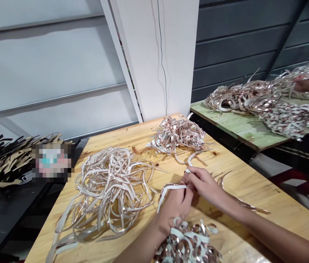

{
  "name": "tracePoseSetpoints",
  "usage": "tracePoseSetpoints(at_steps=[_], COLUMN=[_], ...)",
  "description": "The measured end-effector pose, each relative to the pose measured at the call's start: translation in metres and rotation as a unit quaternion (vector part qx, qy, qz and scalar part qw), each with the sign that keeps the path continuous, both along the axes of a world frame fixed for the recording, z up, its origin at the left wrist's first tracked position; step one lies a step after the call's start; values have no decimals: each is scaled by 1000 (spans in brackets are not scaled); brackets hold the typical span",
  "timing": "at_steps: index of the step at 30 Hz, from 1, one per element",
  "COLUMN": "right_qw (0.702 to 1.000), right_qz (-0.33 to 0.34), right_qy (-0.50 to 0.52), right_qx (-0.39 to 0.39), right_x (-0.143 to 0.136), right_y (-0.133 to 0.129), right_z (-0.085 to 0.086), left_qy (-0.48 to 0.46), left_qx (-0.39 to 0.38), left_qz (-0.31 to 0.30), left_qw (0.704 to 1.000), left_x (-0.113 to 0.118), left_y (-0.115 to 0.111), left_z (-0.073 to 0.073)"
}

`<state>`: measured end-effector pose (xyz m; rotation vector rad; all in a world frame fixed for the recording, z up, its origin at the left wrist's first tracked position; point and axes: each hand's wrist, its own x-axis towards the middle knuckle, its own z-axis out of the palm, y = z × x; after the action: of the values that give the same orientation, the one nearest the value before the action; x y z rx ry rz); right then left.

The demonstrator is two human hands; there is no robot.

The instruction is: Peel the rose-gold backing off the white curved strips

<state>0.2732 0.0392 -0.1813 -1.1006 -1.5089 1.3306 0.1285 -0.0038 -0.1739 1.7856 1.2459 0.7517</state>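
Nearby, a tangle (pixel 116 171) and curled heap (pixel 194 239) crowd the table (pixel 242 179) — left fingers (pixel 188 196), right fingers (pixel 195 177) pinch one strip (pixel 174 187).

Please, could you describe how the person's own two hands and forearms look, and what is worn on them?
The left hand and right hand are ungloved. Both forearms are bare where visible, without sleeves, watch or bracelet. Rings cannot be made out.

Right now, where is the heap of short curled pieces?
In the head view, the heap of short curled pieces sits at the bottom edge, on the wooden table, between the left forearm and the right forearm.
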Motion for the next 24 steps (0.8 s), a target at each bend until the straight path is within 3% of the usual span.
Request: tracePoseSetpoints(at_steps=[24], right_qw=[1000], right_qz=[-2], right_qy=[-2], right_qx=[-13], right_x=[-2], right_y=[0], right_z=[2], left_qy=[10], left_qx=[4], left_qz=[-8], left_qw=[1000], left_x=[1], left_y=[2], left_z=[3])
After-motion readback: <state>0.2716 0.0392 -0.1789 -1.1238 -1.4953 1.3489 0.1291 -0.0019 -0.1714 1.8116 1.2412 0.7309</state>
